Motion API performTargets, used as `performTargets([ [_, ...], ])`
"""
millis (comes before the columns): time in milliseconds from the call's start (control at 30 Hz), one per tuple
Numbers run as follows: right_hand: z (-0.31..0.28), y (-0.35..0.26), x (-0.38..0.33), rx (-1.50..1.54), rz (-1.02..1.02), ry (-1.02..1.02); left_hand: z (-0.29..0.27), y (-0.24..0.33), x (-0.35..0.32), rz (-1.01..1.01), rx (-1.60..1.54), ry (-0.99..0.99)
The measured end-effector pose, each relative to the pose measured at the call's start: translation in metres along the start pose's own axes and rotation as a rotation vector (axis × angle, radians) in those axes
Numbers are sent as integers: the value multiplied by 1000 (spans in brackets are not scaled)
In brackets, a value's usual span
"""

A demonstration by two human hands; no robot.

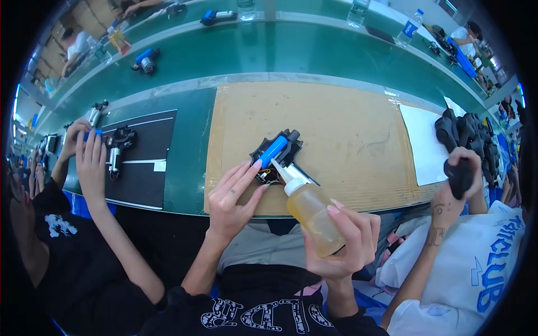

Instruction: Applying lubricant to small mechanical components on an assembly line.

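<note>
A black device housing (290,150) with a blue cylinder (274,151), a silver cylinder and thin coloured wires lies on a brown cardboard sheet (336,123). My left hand (232,193) rests at its near left side, fingertips pressed against the housing by the blue cylinder. In my right hand (350,238) is a squeeze bottle (316,215) of yellowish liquid, tilted with its white nozzle pointing down into the housing beside the blue cylinder. Whether the nozzle tip touches it, I cannot tell. My right fingers wrap round the bottle's body.
At left, a co-worker's hands (89,151) handle a similar device on a black mat (148,182). To the right, another person's hands (459,176) hold a black part near a pile of black housings (468,137) and a white sheet (420,148). Water bottles (411,27) stand on the far shelf.
</note>
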State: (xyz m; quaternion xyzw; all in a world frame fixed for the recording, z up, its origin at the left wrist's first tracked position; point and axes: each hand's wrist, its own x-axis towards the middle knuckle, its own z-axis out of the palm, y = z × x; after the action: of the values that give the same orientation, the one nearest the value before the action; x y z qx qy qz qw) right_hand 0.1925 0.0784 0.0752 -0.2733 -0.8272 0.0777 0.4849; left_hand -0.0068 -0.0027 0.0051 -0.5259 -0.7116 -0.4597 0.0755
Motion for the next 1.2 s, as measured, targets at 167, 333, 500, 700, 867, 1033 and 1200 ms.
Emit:
performTargets([
  [167,13,12,-2,77,49,53,-1,-2,-1,9,10,8],
  [333,27,16,-19,615,678,125,-8,21,8,40,121,-2],
  [500,22,23,-22,846,839,282,14,46,16,331,193,-250],
  [700,3,28,-29,706,765,331,31,66,52,466,402,-524],
  [867,-4,38,-25,705,689,449,101,64,89,652,149,-490],
  [1033,-5,31,-15,639,597,456,196,78,131,933,183,-402],
  [1200,7,43,-24,516,531,440,248,96,169,1007,286,-615],
])
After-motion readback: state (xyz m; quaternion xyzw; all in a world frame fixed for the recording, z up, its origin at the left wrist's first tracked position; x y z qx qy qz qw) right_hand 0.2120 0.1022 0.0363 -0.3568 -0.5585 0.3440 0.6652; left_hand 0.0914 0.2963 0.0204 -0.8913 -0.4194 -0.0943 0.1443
